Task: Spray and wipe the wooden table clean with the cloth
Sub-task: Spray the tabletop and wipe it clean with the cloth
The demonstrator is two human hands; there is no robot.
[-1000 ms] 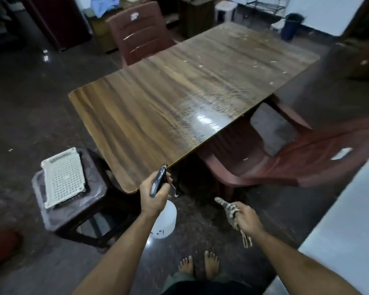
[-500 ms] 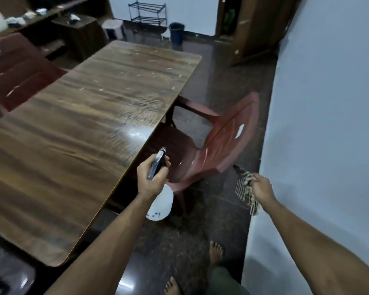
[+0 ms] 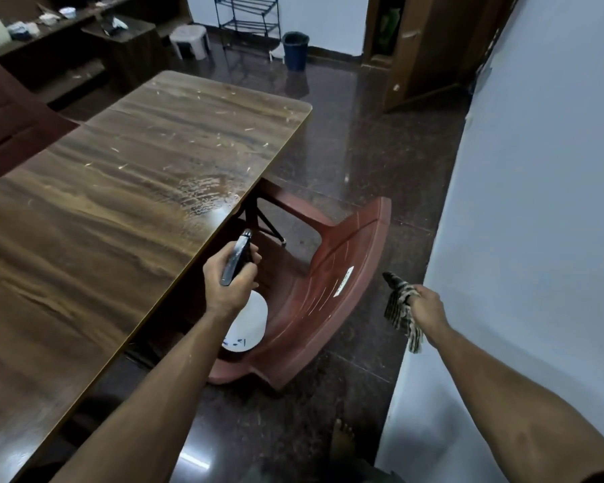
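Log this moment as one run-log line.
left hand: grips spray bottle | right hand: holds cloth | table: wet patch, specks, unwiped

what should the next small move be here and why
Probably carry the spray bottle in the left hand forward over the wooden table and spray the far end. Pale specks dot that end, and only a patch by the near edge looks wet. The cloth hangs from the right hand, clear of the table, ready for wiping afterwards.
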